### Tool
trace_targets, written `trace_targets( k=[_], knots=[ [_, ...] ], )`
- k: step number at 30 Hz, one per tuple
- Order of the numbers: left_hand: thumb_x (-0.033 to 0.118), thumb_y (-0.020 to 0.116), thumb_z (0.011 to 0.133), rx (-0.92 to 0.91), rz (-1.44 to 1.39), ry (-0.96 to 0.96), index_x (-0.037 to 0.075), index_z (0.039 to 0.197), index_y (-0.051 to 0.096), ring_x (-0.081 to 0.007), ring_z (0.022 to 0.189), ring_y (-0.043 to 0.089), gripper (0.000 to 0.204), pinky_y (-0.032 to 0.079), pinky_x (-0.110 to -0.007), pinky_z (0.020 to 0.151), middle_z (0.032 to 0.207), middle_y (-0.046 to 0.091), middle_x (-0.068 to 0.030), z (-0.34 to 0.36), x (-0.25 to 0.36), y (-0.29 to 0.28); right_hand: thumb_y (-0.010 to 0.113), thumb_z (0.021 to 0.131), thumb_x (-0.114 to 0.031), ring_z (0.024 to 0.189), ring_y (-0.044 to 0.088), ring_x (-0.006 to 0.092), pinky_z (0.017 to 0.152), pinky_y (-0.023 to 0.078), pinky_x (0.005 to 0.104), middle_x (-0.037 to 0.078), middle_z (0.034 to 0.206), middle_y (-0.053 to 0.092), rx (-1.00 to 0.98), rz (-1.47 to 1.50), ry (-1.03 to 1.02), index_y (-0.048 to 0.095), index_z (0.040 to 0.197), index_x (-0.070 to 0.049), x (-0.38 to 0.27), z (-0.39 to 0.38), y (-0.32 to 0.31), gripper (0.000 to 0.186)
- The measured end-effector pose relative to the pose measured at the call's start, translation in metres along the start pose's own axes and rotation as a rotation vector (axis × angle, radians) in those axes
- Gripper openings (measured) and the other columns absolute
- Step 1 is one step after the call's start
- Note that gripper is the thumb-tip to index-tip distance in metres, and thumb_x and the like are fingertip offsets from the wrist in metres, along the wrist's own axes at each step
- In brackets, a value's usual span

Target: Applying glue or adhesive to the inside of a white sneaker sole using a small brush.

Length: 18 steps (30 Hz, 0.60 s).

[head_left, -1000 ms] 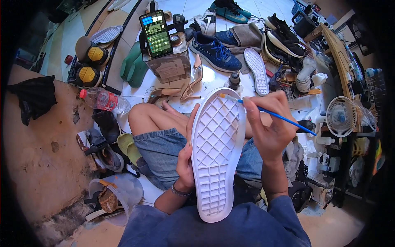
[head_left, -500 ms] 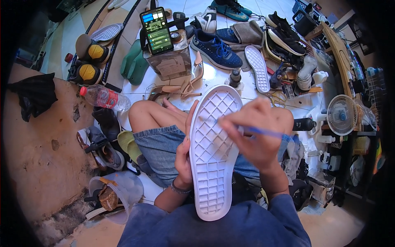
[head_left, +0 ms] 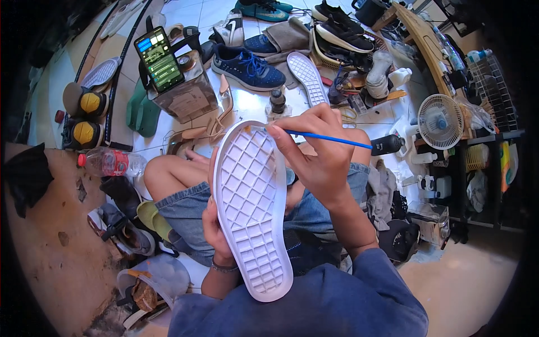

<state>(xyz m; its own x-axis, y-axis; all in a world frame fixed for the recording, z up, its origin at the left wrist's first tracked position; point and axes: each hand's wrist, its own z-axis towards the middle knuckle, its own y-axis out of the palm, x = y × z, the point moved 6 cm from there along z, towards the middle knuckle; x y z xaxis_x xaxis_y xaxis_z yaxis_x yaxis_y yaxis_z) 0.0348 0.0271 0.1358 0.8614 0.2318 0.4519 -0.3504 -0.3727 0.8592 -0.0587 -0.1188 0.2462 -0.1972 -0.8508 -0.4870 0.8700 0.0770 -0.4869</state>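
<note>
A white shoe sole (head_left: 255, 208) stands tilted across my lap, its inner face with the raised criss-cross grid turned up. My left hand (head_left: 213, 230) is wrapped round its left edge, thumb and fingers closed on it. Between the fingertips of my right hand (head_left: 320, 154) I pinch a thin blue-handled brush (head_left: 331, 137), whose tip is at the sole's far rim and mostly hidden by the fingers. A small yellowish smear shows in the grid near that far end. Just beyond the sole, a small dark bottle (head_left: 277, 101) stands on the tiled floor.
A phone (head_left: 160, 59) leans on a metal can (head_left: 188, 92). Around lie a blue sneaker (head_left: 249, 67), a second white sole (head_left: 307, 77), a plastic bottle (head_left: 115, 163) and a clear bucket (head_left: 168, 275). At right are a fan (head_left: 441, 121) and a black bottle (head_left: 387, 145).
The brush has moved from the sole's middle up to its far rim, and my right hand is no longer blurred. The sole now leans more to the left; the whole view has shifted.
</note>
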Motion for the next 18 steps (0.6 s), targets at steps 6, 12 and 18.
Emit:
trace_targets(
  k=[6, 12, 18],
  knots=[
    [0.038, 0.033, 0.095, -0.083, -0.005, 0.0, 0.001, 0.156, 0.018, -0.0279, 0.126, 0.055, 0.074, 0.046, -0.041, 0.106, 0.143, 0.048, -0.0204, 0.003, 0.0, -0.008, 0.082, 0.076, -0.014, 0.072, 0.057, 0.0168, 0.075, 0.036, 0.0352, -0.005, 0.082, 0.07, -0.162, 0.187, -0.066, 0.072, 0.087, -0.013, -0.03, -0.009, 0.006, 0.014],
    [0.039, 0.035, 0.099, 0.043, -0.133, 0.065, -0.001, 0.137, 0.047, -0.033, 0.116, 0.062, 0.056, 0.053, -0.046, 0.099, 0.131, 0.058, -0.0218, 0.002, -0.006, -0.003, 0.082, 0.075, -0.012, 0.068, 0.057, 0.017, 0.074, 0.037, 0.0346, -0.003, 0.078, 0.071, 0.01, -0.113, 0.075, 0.073, 0.087, -0.011, 0.006, -0.001, -0.012, 0.014],
    [0.037, 0.036, 0.097, 0.013, 0.006, -0.059, 0.009, 0.159, 0.012, -0.0258, 0.123, 0.056, 0.073, 0.045, -0.039, 0.107, 0.143, 0.048, -0.018, 0.004, -0.008, -0.002, 0.083, 0.075, -0.014, 0.069, 0.06, 0.0174, 0.069, 0.038, 0.0312, 0.001, 0.078, 0.069, -0.179, 0.139, 0.049, 0.074, 0.083, -0.011, -0.003, -0.015, 0.009, 0.012]
  ],
)
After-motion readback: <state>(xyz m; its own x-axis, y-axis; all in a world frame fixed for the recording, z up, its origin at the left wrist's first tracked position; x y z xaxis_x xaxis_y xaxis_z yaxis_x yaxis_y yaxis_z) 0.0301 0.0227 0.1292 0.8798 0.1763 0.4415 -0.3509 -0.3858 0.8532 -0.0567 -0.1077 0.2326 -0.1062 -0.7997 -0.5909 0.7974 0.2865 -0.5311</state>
